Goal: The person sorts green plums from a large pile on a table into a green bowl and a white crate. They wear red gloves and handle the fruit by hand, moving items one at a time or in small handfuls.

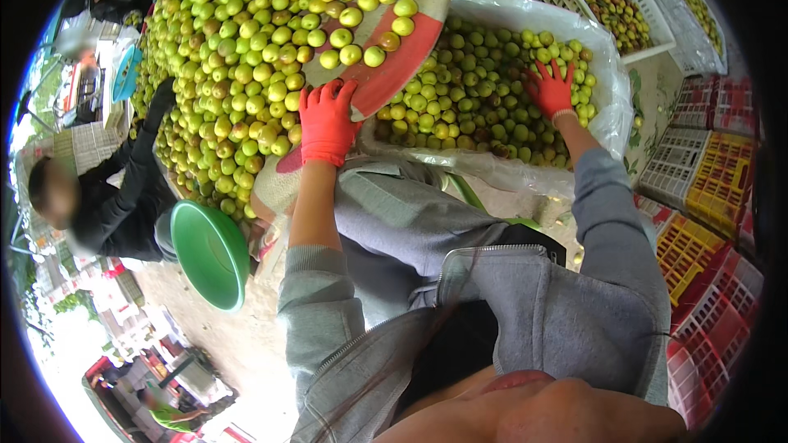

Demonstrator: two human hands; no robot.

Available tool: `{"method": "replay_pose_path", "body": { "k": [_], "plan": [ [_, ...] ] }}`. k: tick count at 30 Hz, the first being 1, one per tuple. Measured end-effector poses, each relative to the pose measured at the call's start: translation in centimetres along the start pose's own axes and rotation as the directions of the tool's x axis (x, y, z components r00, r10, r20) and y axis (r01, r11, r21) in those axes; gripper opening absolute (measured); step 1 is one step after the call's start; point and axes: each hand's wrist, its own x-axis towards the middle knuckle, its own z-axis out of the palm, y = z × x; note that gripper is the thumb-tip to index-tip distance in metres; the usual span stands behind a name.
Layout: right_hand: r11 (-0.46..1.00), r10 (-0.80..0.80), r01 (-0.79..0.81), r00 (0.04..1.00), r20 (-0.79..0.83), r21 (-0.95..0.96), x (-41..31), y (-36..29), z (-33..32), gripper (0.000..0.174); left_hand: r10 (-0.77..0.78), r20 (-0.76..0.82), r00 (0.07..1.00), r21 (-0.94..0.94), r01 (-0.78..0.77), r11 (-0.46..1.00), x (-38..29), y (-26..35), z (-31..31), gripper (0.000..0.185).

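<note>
My left hand [327,126], in a red glove, rests at the rim of a sorting table covered with a beige and red cloth [406,55]. Its fingers curl over the cloth beside a broad heap of green jujube-like fruit [246,61], some with brown patches; whether it grips anything is hidden. My right hand [551,91], gloved in red too, lies with fingers spread on top of similar fruit [474,86]. That fruit fills a container lined with clear plastic film [606,74], which stands to the right of the table and close to my legs.
A green plastic basin [209,256] is at the table's left edge, near a seated person in black [117,203] reaching to the heap. White crates of fruit [646,31] stand beyond the lined container. Stacked yellow and red crates [683,252] line the right side.
</note>
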Motion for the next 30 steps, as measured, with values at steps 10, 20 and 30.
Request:
{"method": "replay_pose_path", "body": {
  "k": [10,20,30],
  "plan": [
    [0.998,0.018,-0.032,0.970,0.243,0.055,-8.9,-2.1,-1.4,0.065,-0.013,-0.058,0.998,-0.053,0.010,0.999,-0.3,-0.3,0.2,0.063],
    [0.563,-0.167,0.362,0.930,-0.326,0.743,1.9,-15.3,-12.9,0.031,-0.070,-0.194,0.979,-0.072,0.057,0.996,-0.4,-0.4,1.1,0.062],
    [0.822,-0.429,0.556,0.750,-0.503,0.128,15.5,-28.9,-15.7,0.047,-0.192,-0.172,0.966,-0.530,0.073,0.845,-0.3,-2.2,2.2,0.074]
  ]
}}
